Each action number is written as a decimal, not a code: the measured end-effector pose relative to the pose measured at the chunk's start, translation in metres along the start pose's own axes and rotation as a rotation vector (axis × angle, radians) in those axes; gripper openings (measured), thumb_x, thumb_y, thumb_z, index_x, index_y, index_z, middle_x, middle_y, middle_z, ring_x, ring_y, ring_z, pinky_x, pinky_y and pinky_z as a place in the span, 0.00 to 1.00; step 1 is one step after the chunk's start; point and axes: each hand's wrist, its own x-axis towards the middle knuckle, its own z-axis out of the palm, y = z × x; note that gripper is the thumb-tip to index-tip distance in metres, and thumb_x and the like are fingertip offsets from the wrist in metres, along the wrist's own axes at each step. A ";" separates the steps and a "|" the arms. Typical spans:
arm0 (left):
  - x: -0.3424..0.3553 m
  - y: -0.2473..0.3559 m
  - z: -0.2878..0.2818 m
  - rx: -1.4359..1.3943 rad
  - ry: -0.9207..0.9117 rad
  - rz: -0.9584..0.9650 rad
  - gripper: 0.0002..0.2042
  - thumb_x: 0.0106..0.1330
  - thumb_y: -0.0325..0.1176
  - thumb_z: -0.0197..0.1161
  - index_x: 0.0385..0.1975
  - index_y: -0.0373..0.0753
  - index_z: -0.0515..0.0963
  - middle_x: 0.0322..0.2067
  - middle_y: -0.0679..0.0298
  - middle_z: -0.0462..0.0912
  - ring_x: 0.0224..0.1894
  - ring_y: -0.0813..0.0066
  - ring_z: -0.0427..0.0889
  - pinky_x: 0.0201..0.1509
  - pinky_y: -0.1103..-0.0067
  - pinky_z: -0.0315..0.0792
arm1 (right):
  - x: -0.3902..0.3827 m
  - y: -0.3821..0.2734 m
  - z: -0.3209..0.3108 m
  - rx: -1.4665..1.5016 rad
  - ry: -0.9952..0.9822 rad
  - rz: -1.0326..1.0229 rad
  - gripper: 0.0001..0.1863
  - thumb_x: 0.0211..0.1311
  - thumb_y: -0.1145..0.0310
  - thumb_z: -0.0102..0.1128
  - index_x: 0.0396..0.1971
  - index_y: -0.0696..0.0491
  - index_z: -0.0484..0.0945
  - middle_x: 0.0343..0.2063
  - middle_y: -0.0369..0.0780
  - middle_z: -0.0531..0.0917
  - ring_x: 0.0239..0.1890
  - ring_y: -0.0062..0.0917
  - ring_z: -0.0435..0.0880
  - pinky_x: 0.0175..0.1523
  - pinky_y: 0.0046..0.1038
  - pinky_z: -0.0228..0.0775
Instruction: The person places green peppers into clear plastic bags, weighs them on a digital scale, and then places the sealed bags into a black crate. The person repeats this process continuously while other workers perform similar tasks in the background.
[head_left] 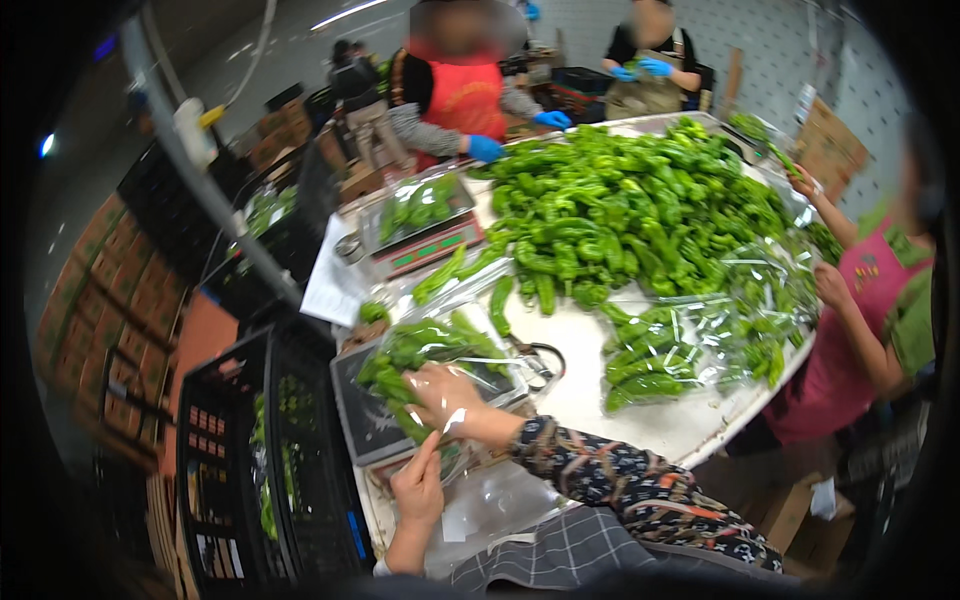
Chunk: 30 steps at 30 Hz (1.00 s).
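A clear plastic bag [480, 345] of long green peppers [395, 362] lies on a scale [362, 405] in front of me. My left hand [418, 490] is closed at the bag's near edge, its thumb and fingers pinching the film. My right hand [447, 400] reaches into the bag's mouth, with film over the wrist. Its fingers are bent round the peppers, their tips partly hidden. Black-handled scissors [540, 365] lie just right of the scale.
A large heap of green peppers [620, 205] covers the table's far side. Filled bags [650, 355] lie at the right. A second scale [420, 250] holds a bag beyond mine. Black crates [225, 470] stand left. Co-workers stand behind the heap and at the right edge.
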 end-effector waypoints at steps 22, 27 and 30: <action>-0.006 -0.010 0.009 -0.225 0.266 -0.239 0.13 0.66 0.31 0.48 0.44 0.30 0.72 0.12 0.76 0.62 0.12 0.93 0.57 0.13 0.90 0.50 | -0.127 0.184 -0.213 0.170 0.182 0.733 0.18 0.51 0.72 0.55 0.44 0.58 0.71 0.36 0.41 0.78 0.35 0.26 0.77 0.39 0.23 0.70; -0.005 -0.009 0.005 -0.177 0.254 -0.237 0.14 0.66 0.32 0.49 0.44 0.30 0.72 0.12 0.76 0.63 0.12 0.93 0.58 0.13 0.90 0.50 | -0.106 0.229 -0.216 -0.333 0.478 0.508 0.22 0.49 0.71 0.57 0.47 0.55 0.67 0.49 0.45 0.69 0.47 0.38 0.72 0.51 0.32 0.64; -0.006 -0.010 0.006 -0.196 0.244 -0.242 0.14 0.65 0.33 0.50 0.44 0.30 0.72 0.13 0.76 0.62 0.12 0.93 0.58 0.13 0.90 0.50 | -0.098 0.230 -0.211 -0.293 0.029 0.876 0.11 0.50 0.66 0.55 0.33 0.54 0.75 0.38 0.45 0.78 0.40 0.40 0.76 0.45 0.36 0.68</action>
